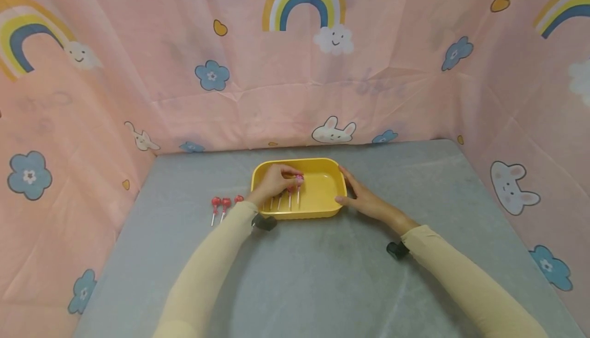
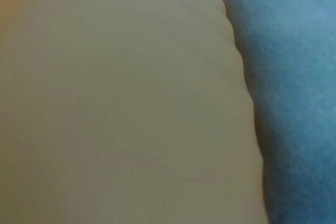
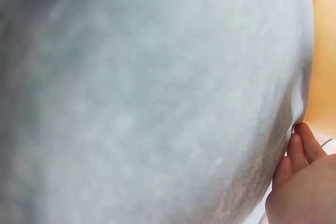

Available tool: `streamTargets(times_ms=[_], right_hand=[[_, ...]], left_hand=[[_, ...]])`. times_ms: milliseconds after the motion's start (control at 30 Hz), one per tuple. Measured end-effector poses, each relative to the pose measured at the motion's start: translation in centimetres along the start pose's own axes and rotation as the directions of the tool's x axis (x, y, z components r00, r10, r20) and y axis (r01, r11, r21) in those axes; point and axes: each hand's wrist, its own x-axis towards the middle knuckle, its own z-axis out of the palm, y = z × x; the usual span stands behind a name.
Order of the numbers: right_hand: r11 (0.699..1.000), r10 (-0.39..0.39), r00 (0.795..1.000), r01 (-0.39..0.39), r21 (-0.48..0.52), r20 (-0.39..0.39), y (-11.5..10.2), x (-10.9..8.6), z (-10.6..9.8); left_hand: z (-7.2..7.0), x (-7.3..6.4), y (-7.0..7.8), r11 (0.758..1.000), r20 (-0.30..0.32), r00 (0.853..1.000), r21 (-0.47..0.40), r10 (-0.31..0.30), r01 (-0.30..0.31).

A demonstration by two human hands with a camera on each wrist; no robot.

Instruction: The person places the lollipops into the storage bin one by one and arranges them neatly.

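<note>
1. Head view: a yellow tray (image 1: 329, 210) sits on the grey tabletop (image 1: 322, 276). The left hand (image 1: 273, 183) reaches into the tray's left half, its fingers curled in a grip on a pink lollipop (image 1: 299, 179) by the head. Beside that one, more lollipop sticks (image 1: 280, 202) lie on the tray floor. The right hand (image 1: 369, 199) rests flat against the tray's right rim, fingers straight, thumb at the near corner. Three red lollipops (image 1: 225, 204) lie on the tabletop just left of the tray, partly hidden by the left sleeve (image 1: 216, 261).
2. Left wrist view: only blurred cream sleeve (image 2: 121, 103) and a strip of tabletop (image 2: 294, 77); the hand does not show.
3. Right wrist view: blurred tabletop (image 3: 147, 98), straight fingers (image 3: 307, 142) at the lower right, the tray's yellow (image 3: 323, 51) at the right edge.
</note>
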Motion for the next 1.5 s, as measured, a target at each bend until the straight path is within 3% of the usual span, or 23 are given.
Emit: streamTargets(times_ms=[200, 533, 967, 1500], right_hand=[[1.0, 0.0, 1.0, 0.0, -0.015, -0.005, 0.02, -0.02, 0.03], [1.0, -0.007, 1.0, 0.007, -0.015, -0.004, 0.05, -0.04, 0.0], [1.0, 0.01, 1.0, -0.01, -0.019, 0.0, -0.06, -0.08, -0.12], [1.0, 0.026, 1.0, -0.026, -0.001, -0.007, -0.08, -0.07, -0.07]], left_hand=[[0.19, -0.18, 0.16, 1.0, 0.025, 1.0, -0.006, 0.01, -0.01], [0.34, -0.06, -0.23, 0.992, 0.026, 0.998, 0.108, 0.06, -0.062], [0.56, -0.12, 0.08, 0.996, 0.024, 0.999, 0.08, 0.027, -0.029], [0.77, -0.15, 0.42, 0.988, -0.01, 1.0, 0.155, 0.028, -0.026]])
